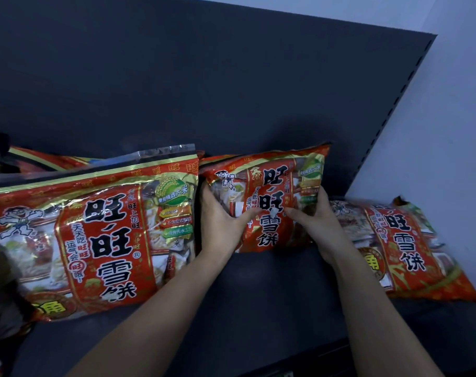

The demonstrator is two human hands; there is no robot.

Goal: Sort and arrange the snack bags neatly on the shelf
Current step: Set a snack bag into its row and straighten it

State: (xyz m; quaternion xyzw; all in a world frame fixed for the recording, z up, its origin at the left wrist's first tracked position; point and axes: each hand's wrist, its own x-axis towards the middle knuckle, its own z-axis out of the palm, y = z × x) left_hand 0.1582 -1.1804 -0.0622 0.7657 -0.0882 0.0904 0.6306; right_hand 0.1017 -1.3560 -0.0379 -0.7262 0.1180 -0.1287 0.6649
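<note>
Now L hand (223, 221) & R hand (315, 224) both grip red 旺旺雪饼 bag (269, 191) upright on shelf (258, 295).

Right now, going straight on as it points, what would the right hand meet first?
The right hand grips the middle snack bag, so that comes first; behind it, probably the dark back panel.

Three red snack bags (264, 202); dark shelf (258, 295)

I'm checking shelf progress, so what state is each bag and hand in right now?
middle bag: upright, gripped at both sides.
left hand: grips the middle bag's left edge.
right hand: grips its right edge.
large left bag: standing, face out, untouched.
right bag: lying flat on the shelf, untouched.
rear bag: mostly hidden.
</note>
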